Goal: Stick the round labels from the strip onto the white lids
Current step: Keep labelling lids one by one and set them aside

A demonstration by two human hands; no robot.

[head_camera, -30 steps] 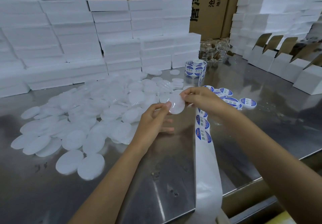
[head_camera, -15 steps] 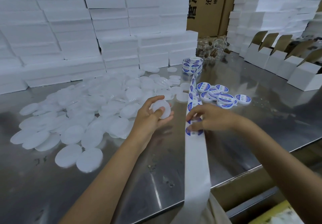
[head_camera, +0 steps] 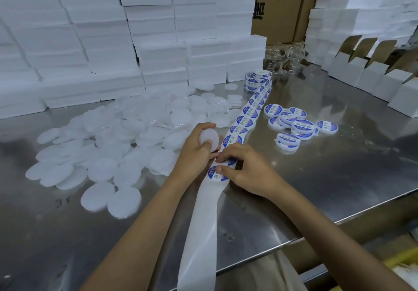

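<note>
My left hand (head_camera: 195, 152) grips a plain white lid (head_camera: 209, 138) just left of the label strip (head_camera: 243, 122). The strip runs from a roll (head_camera: 257, 80) at the back, across the steel table, and its bare backing paper (head_camera: 201, 234) hangs over the front edge. My right hand (head_camera: 246, 168) rests on the strip, fingertips pinching at the edge of a blue-and-white round label (head_camera: 231, 161), thumb on the label below it (head_camera: 214, 174). A big heap of plain white lids (head_camera: 126, 141) lies to the left. Several labelled lids (head_camera: 294, 125) sit to the right.
Stacks of white foam boxes (head_camera: 158, 41) wall the back and left. Brown cartons (head_camera: 278, 1) stand behind. Open white cardboard boxes (head_camera: 373, 75) line the right side. Clear jars (head_camera: 285, 59) sit at the back. The steel table's front edge (head_camera: 316, 234) runs diagonally at lower right.
My right hand left the lid and came down onto the strip, then settled its fingertips on a label. My left hand kept the lid and drew close to the strip.
</note>
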